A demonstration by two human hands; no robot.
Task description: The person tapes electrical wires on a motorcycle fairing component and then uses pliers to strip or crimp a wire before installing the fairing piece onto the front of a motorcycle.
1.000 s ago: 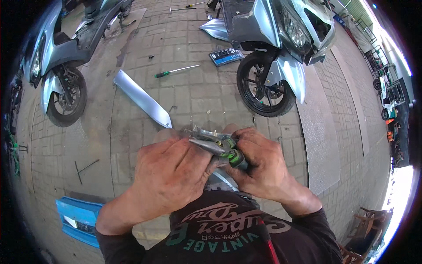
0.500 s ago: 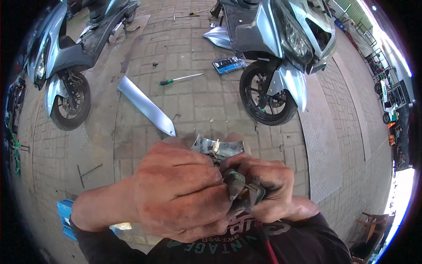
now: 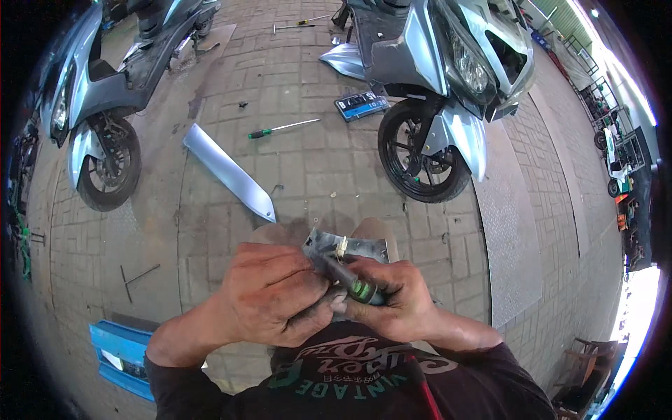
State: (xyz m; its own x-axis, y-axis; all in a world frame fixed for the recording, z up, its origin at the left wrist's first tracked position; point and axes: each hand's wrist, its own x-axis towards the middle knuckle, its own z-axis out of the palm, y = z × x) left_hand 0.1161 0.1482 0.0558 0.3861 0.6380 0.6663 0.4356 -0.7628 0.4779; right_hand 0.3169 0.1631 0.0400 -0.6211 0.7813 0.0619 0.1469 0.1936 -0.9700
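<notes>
Both my hands meet in front of my chest around a small curved grey panel (image 3: pixel 364 248), with a pale clip or wire (image 3: pixel 341 247) near its middle. My right hand (image 3: pixel 395 297) is closed, thumb and fingers wrapped round a dark tapered piece with a green band (image 3: pixel 361 290), which slants across the panel's near side. My left hand (image 3: pixel 280 290) is curled beside it, fingers bent and thumb near the dark piece. Its fingers hide what they grip. Where the panel's lower part runs behind the hands, it is hidden.
Two light-blue scooters (image 3: pixel 458 133) stand ahead. On the paving lie a long silver panel (image 3: pixel 227 171), a green-handled screwdriver (image 3: pixel 260 134), a licence plate (image 3: pixel 362 106) and a T-shaped tool (image 3: pixel 130 281). A blue box (image 3: pixel 112 329) sits at lower left, a wooden chair (image 3: pixel 588 371) at lower right.
My left hand has drawn back and lower, slightly away from my right hand. The dark piece with the green band now shows between them, and more of the grey panel is uncovered.
</notes>
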